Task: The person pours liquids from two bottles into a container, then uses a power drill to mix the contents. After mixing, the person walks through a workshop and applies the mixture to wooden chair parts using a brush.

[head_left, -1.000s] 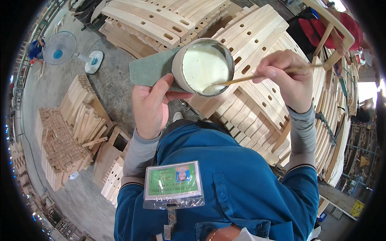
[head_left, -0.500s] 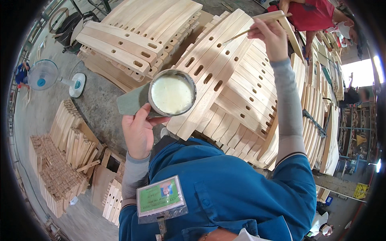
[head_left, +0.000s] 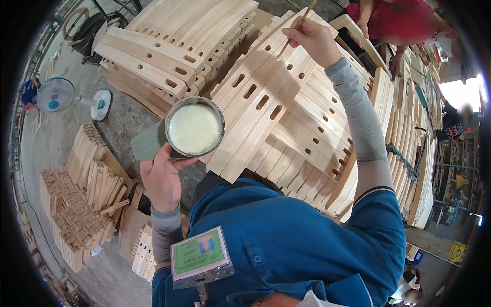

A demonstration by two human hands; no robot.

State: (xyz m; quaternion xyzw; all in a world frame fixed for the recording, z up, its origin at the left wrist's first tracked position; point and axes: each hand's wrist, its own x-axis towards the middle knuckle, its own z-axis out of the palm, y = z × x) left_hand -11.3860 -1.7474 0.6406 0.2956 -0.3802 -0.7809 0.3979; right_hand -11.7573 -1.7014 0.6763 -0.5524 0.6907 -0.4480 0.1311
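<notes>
In my left hand [head_left: 162, 179] is a round cup [head_left: 195, 129] of creamy white liquid, my fingers closed on its near side. A grey-green part sticks out from the cup to the left. My right hand [head_left: 313, 41] pinches a thin wooden stick [head_left: 305, 14], slanting down to the boards. Its pale tip meets one of the small holes in a row across the pale wooden boards [head_left: 240, 138]; whether it goes inside is too small to tell. Longer slots run across the same boards, nearer to me. These boards lie side by side on top of a stack.
Another stack of slotted boards [head_left: 153, 56] stands at the far left. Wood pieces [head_left: 76, 204] are piled on the floor at left, near a white fan [head_left: 99, 105]. A co-worker in red [head_left: 399, 23] holds a wooden piece [head_left: 360, 38] at the far right. More boards [head_left: 399, 133] line the right.
My right hand has moved left, and the stick has turned steeper, its tip now at a small hole. The cup in my left hand has shifted left and slightly nearer.
</notes>
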